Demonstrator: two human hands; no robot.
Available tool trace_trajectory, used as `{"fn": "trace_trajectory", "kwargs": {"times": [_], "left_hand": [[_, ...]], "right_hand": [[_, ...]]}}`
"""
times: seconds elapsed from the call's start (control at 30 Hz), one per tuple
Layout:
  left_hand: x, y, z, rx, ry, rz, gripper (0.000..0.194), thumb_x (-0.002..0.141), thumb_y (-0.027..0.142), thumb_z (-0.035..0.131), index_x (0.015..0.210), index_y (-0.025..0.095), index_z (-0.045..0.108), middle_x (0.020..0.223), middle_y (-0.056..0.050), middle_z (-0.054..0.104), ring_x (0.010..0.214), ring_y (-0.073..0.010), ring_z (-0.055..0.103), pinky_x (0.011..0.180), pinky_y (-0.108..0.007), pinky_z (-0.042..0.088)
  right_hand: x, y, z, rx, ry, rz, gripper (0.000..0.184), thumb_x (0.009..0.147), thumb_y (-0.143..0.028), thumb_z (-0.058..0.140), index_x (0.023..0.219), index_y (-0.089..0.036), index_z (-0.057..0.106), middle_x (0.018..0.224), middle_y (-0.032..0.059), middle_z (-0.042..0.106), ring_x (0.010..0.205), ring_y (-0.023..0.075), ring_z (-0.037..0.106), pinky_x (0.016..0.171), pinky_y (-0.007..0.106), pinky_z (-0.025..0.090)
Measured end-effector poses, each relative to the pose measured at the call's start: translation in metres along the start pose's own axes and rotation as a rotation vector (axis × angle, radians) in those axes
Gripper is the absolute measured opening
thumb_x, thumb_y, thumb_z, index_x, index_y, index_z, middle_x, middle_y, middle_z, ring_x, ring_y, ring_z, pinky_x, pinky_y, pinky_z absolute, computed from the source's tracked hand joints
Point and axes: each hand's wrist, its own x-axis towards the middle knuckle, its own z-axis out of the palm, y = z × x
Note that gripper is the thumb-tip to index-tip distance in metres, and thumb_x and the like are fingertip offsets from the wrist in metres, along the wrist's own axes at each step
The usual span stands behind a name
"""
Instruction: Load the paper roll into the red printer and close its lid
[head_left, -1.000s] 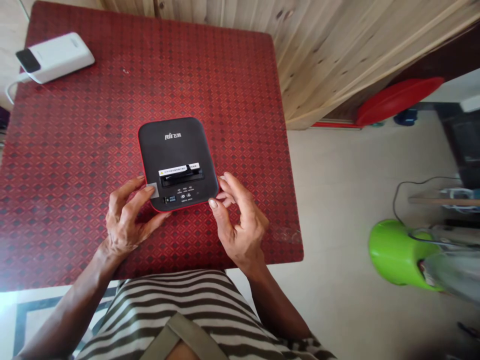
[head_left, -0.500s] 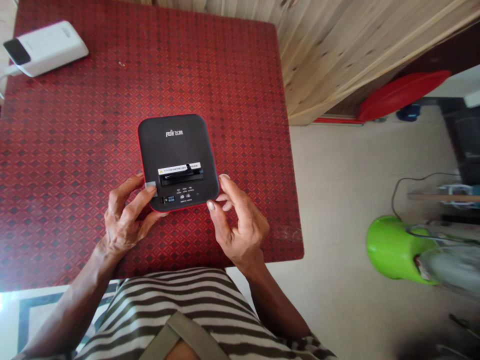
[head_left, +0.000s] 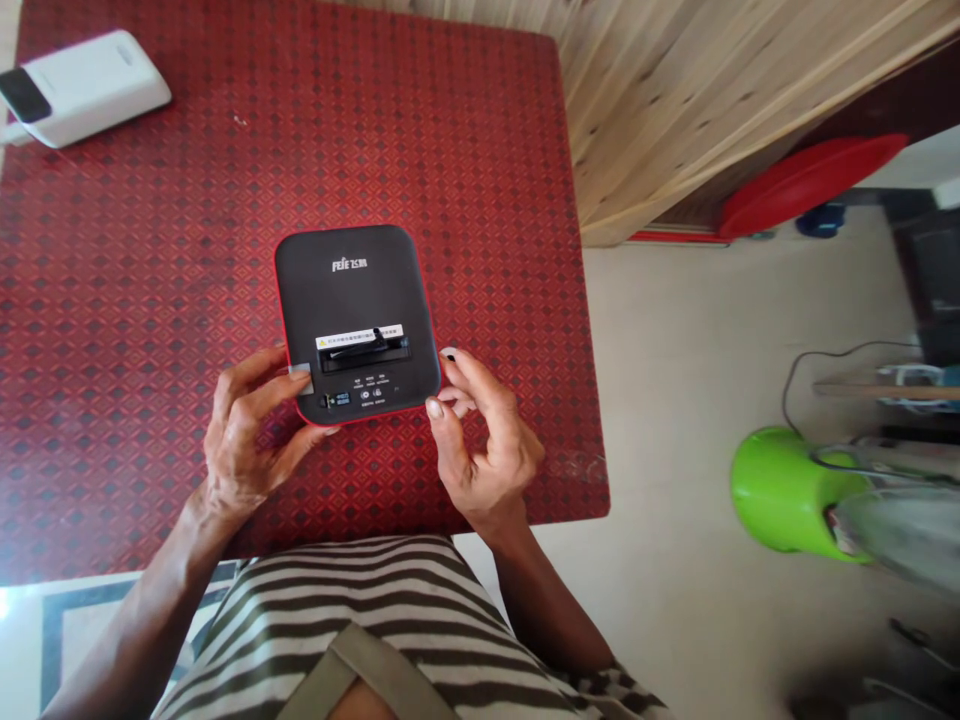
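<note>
A black receipt printer [head_left: 356, 290] with a red rim lies on the red patterned table [head_left: 480, 150], its paper slot and small buttons facing up. My left hand [head_left: 251, 430] grips the printer's lower left corner, thumb at the front edge and forefinger on a small greyish square sticker [head_left: 300, 379]. At the lower right corner, the fingertips of my right hand [head_left: 487, 440] close against the printer's side, with the thumb bent in by the corner. Some of the right fingers are hidden behind the forefinger. A white label strip [head_left: 349, 340] lies along the slot.
A white power bank [head_left: 97, 88] with a dark end and a cable lies at the table's far left. Wooden panelling [head_left: 637, 100] borders the back right. On the floor to the right are a green bucket [head_left: 780, 495] and a large red round object [head_left: 810, 185].
My right hand has shifted slightly right, its thumb sliding from the printer's front edge toward the corner. The left hand and printer stay nearly in place; the view has shifted slightly.
</note>
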Motion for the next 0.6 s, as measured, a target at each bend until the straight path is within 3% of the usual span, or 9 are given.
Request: {"fn": "trace_trajectory", "kwargs": {"times": [0.1,0.27,0.4,0.5,0.6], "left_hand": [[0.001,0.002,0.0,-0.025,0.002,-0.02,0.045,0.122,0.049,0.092,0.161,0.036,0.075,0.159,-0.007,0.085,0.142,-0.0293,0.089,0.118,-0.051,0.082],[0.0,-0.003,0.006,-0.031,0.022,0.038,0.06,0.117,0.049,0.099,0.168,0.035,0.072,0.159,-0.012,0.085,0.14,-0.0312,0.089,0.115,-0.049,0.08],[-0.001,-0.007,0.011,-0.012,0.069,0.09,0.066,0.118,0.053,0.097,0.175,0.033,0.07,0.157,-0.013,0.084,0.136,-0.0303,0.088,0.111,-0.044,0.078],[-0.002,-0.008,0.012,-0.003,0.07,0.113,0.073,0.116,0.052,0.1,0.179,0.034,0.068,0.155,-0.013,0.084,0.135,-0.0307,0.088,0.112,-0.044,0.078],[-0.004,-0.007,0.013,-0.023,0.081,0.089,0.074,0.113,0.049,0.104,0.177,0.036,0.07,0.157,-0.013,0.083,0.137,-0.032,0.087,0.111,-0.046,0.079]], "right_hand": [[0.0,0.001,0.001,0.02,0.024,0.009,0.054,0.131,-0.029,0.071,0.185,-0.029,0.066,0.142,0.0137,0.099,0.091,0.0249,0.098,0.077,0.037,0.085],[-0.004,0.001,0.005,0.121,0.031,0.061,0.059,0.131,-0.034,0.072,0.189,-0.028,0.062,0.142,0.0142,0.099,0.086,0.0231,0.097,0.073,0.035,0.083],[-0.002,0.004,0.0,0.141,0.005,0.072,0.061,0.129,-0.033,0.075,0.189,-0.032,0.062,0.144,0.0122,0.099,0.094,0.024,0.098,0.076,0.036,0.083],[0.018,0.008,-0.011,0.089,0.011,0.004,0.055,0.127,-0.024,0.077,0.181,-0.035,0.073,0.136,0.0078,0.1,0.1,0.0249,0.098,0.081,0.037,0.082],[0.057,0.009,-0.017,0.005,-0.031,-0.141,0.042,0.124,-0.01,0.078,0.158,-0.032,0.087,0.135,0.0056,0.1,0.112,0.0252,0.096,0.102,0.042,0.081]]}}
